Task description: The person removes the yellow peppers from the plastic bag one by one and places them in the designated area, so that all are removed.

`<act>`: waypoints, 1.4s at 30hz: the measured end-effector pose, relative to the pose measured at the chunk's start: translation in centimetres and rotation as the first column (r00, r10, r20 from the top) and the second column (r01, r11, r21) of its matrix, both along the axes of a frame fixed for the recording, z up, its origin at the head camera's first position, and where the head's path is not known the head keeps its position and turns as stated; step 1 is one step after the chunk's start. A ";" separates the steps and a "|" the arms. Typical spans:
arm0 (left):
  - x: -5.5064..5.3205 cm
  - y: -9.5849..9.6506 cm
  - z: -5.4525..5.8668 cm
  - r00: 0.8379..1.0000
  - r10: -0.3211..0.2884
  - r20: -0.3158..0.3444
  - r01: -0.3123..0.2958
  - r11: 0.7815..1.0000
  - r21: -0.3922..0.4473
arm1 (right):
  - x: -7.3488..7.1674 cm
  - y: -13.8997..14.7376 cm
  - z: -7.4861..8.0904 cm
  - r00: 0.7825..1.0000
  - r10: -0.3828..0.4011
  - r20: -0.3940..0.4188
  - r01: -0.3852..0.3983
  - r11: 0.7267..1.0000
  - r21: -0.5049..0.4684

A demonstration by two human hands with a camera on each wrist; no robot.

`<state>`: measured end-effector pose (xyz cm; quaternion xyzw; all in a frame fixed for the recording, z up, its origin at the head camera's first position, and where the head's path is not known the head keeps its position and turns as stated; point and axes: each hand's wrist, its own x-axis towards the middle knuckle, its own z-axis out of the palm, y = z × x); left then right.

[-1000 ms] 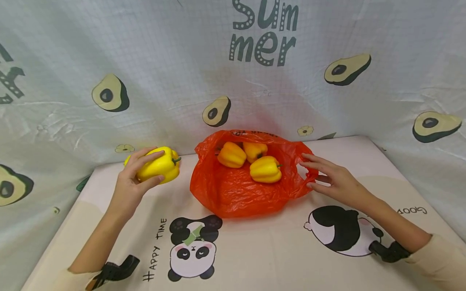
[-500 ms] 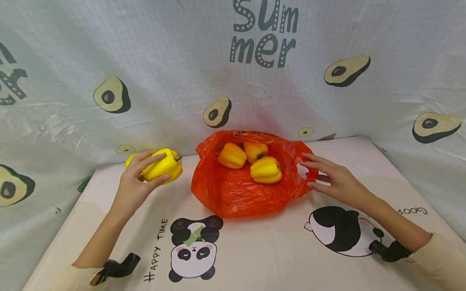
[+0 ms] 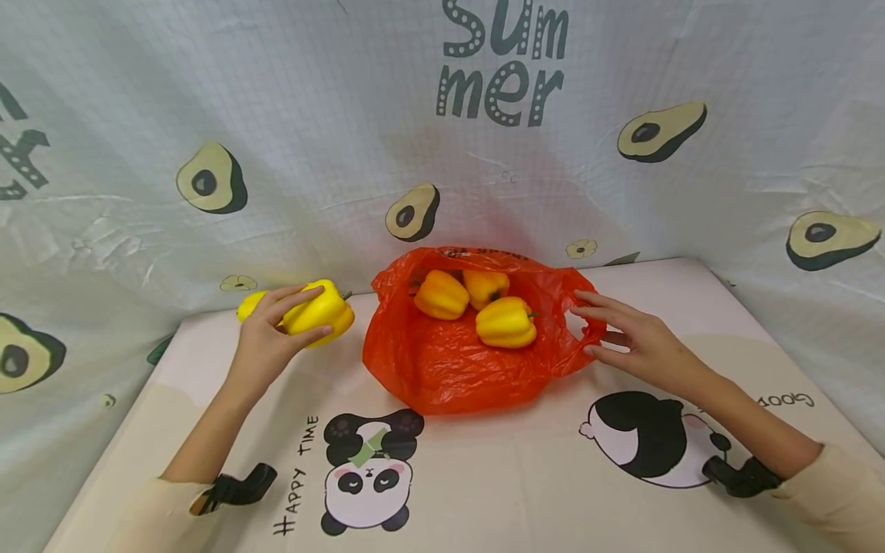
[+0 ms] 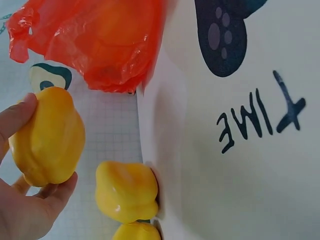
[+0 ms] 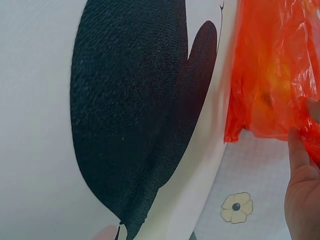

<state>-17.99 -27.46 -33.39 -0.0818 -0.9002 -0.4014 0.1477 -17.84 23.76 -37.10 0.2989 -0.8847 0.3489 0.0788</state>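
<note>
My left hand (image 3: 264, 342) grips a yellow bell pepper (image 3: 326, 313) to the left of the bag, thumb on the near side and fingers over the top. In the left wrist view the held pepper (image 4: 49, 137) shows between thumb and fingers. A red plastic bag (image 3: 456, 380) lies mid-table with its mouth toward me. Inside it are a yellow pepper (image 3: 506, 322) and two orange-yellow peppers (image 3: 442, 295). At the bag's right edge, my right hand (image 3: 643, 344) holds the handle loop, which the right wrist view shows only partly.
Behind my left hand, two more yellow peppers (image 4: 126, 191) sit at the table's back edge, mostly hidden in the head view. A printed curtain (image 3: 311, 115) hangs directly behind the table (image 3: 498, 476), whose cover bears panda drawings.
My left hand has moved a little to the right toward the bag, carrying the pepper, and more of a pepper behind it shows. The right hand and bag stay in place.
</note>
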 end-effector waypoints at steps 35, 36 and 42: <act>-3.3 0.4 -1.1 0.997 -0.030 0.077 0.037 0.995 -0.092 | 0.1 0.2 0.5 1.000 0.005 -0.019 -0.005 1.000 -0.008; -3.4 0.6 -1.1 0.997 -0.031 0.077 0.038 0.995 -0.097 | 0.1 0.2 0.5 1.000 0.003 -0.017 -0.003 1.000 -0.009; -3.9 1.5 -1.3 0.997 -0.026 0.073 0.036 0.991 -0.129 | 0.2 0.3 0.6 1.000 -0.009 -0.022 0.008 1.000 -0.008</act>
